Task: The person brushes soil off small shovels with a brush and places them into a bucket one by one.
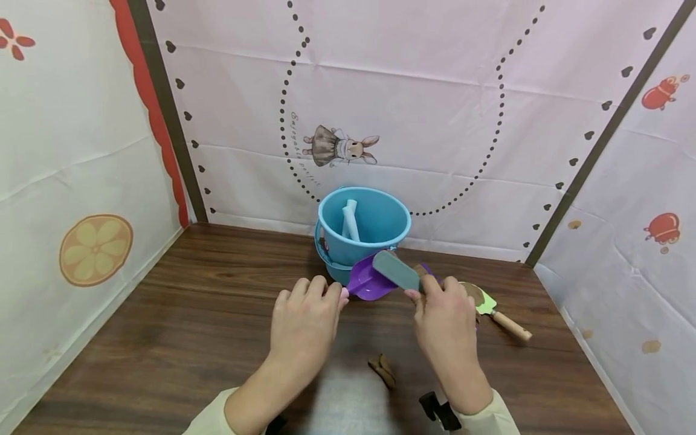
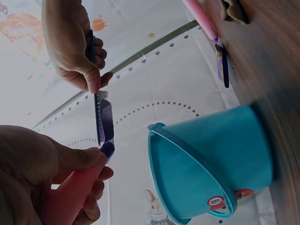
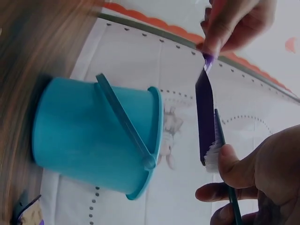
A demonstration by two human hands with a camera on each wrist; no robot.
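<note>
My left hand (image 1: 304,320) grips the pink handle (image 2: 70,192) of a small purple shovel (image 1: 365,283), held up off the table in front of the blue bucket (image 1: 342,246). In my right hand (image 1: 447,320) is a small brush with a grey-green back (image 1: 396,270), pinched between thumb and fingers. Its white bristles (image 3: 212,157) touch or nearly touch the shovel blade, as the right wrist view shows. The bucket stands upright against the back cloth, its handle hanging down. Inside it leans a pale blue stick-like piece (image 1: 350,223).
To the right lies a green trowel with a wooden handle (image 1: 511,325), partly behind my right hand. Another purple tool with a pink handle (image 2: 199,16) rests near it. A crumpled brown piece (image 1: 383,370) lies on the wooden table between my forearms. Printed cloth walls enclose three sides.
</note>
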